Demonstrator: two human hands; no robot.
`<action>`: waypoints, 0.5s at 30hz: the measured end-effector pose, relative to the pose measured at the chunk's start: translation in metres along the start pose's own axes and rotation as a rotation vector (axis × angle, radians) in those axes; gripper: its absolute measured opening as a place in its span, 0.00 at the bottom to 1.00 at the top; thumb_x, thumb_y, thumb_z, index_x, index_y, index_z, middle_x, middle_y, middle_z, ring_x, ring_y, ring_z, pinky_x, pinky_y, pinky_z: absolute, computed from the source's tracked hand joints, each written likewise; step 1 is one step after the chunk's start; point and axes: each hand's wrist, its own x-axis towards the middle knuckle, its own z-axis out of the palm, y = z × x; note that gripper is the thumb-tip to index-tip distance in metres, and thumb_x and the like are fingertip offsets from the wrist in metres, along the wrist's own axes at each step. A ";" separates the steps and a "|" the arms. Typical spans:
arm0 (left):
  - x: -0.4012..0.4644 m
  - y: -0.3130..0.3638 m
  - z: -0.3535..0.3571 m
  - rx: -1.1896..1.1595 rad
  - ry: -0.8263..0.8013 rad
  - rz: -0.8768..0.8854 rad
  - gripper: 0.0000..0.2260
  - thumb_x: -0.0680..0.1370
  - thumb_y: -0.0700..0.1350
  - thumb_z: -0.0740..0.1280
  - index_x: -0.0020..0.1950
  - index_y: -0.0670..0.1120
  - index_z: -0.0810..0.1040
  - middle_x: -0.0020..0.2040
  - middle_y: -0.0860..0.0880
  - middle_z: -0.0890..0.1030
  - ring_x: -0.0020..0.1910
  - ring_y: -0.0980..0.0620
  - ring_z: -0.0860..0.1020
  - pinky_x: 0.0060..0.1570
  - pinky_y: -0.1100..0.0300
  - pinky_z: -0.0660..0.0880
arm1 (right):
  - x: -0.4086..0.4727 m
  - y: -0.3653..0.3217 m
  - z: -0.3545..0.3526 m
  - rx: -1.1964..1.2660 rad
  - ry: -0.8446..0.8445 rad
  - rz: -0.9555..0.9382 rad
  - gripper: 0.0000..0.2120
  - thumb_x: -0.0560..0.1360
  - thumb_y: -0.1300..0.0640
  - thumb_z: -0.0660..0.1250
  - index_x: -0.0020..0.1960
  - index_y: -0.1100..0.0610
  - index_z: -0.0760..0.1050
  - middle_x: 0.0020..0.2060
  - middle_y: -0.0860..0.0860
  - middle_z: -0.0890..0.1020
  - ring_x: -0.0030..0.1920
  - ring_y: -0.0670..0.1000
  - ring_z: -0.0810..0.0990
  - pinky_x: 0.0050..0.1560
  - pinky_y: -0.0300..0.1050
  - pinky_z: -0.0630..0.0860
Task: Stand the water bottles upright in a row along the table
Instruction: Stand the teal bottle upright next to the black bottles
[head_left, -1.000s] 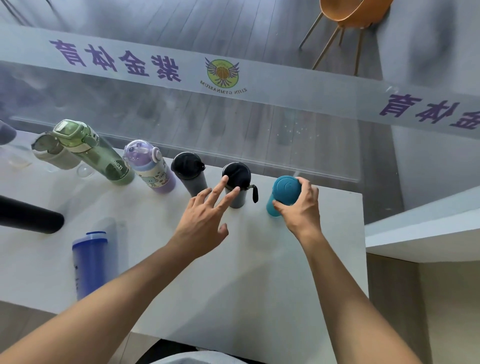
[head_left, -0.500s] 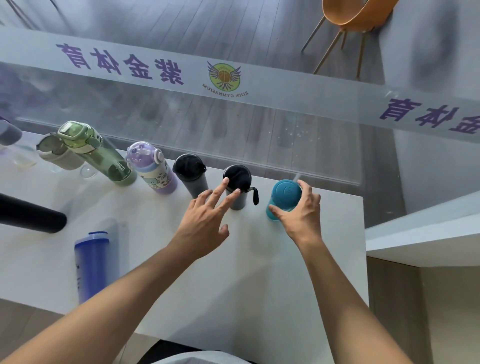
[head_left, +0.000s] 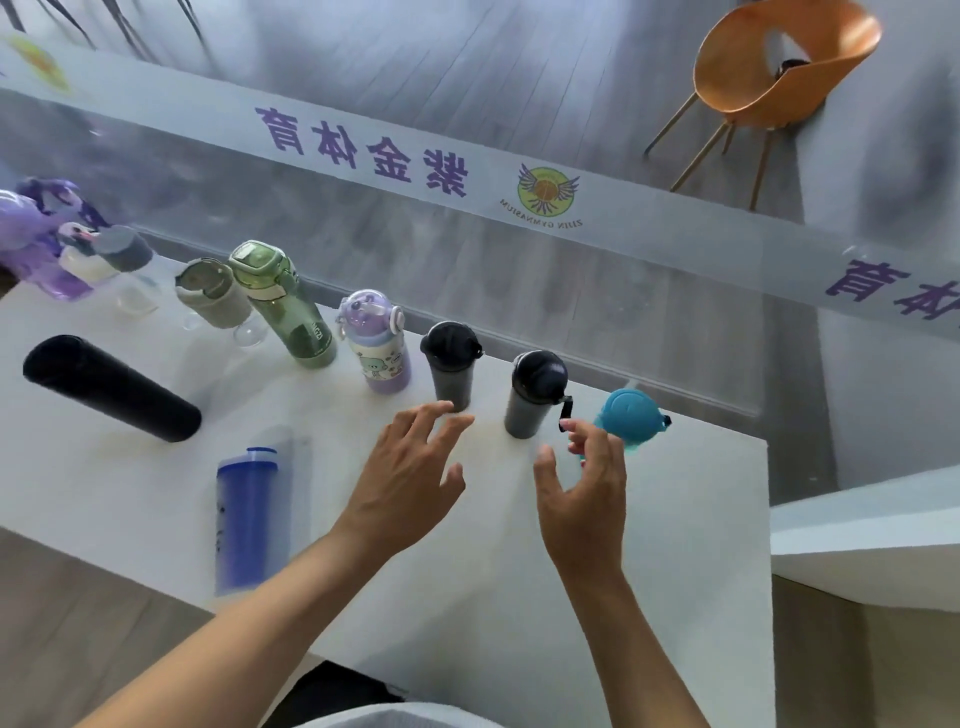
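Both hands have drawn back: right hand (head_left: 584, 483) has let go of the teal bottle (head_left: 631, 418), left hand (head_left: 410, 473) hovers, fingers spread, holding nothing. Blue bottle (head_left: 249, 514) and black flask (head_left: 109, 387) lie flat on the table (head_left: 675, 545); both look rigid, smooth, best gripped mid-body.

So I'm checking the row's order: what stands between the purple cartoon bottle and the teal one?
Head view: two dark-lidded grey bottles, one nearer the purple bottle, one nearer the teal bottle.
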 end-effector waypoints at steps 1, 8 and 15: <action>-0.008 -0.010 -0.004 0.005 -0.002 -0.023 0.23 0.74 0.47 0.66 0.69 0.50 0.71 0.69 0.47 0.72 0.64 0.43 0.71 0.63 0.48 0.71 | -0.008 -0.009 0.013 0.005 -0.044 -0.016 0.13 0.77 0.53 0.66 0.61 0.52 0.74 0.50 0.47 0.75 0.51 0.49 0.77 0.54 0.55 0.78; -0.066 -0.097 -0.037 0.026 0.002 -0.228 0.21 0.76 0.48 0.68 0.68 0.52 0.72 0.67 0.50 0.74 0.65 0.47 0.72 0.62 0.51 0.73 | -0.054 -0.073 0.111 0.023 -0.348 -0.015 0.12 0.77 0.52 0.68 0.60 0.47 0.74 0.48 0.45 0.75 0.48 0.45 0.77 0.52 0.52 0.80; -0.118 -0.195 -0.065 0.065 0.030 -0.332 0.20 0.72 0.46 0.67 0.64 0.50 0.75 0.61 0.48 0.76 0.58 0.44 0.75 0.57 0.49 0.74 | -0.084 -0.132 0.208 0.033 -0.487 -0.060 0.12 0.75 0.57 0.69 0.58 0.50 0.75 0.45 0.46 0.77 0.44 0.46 0.79 0.48 0.51 0.80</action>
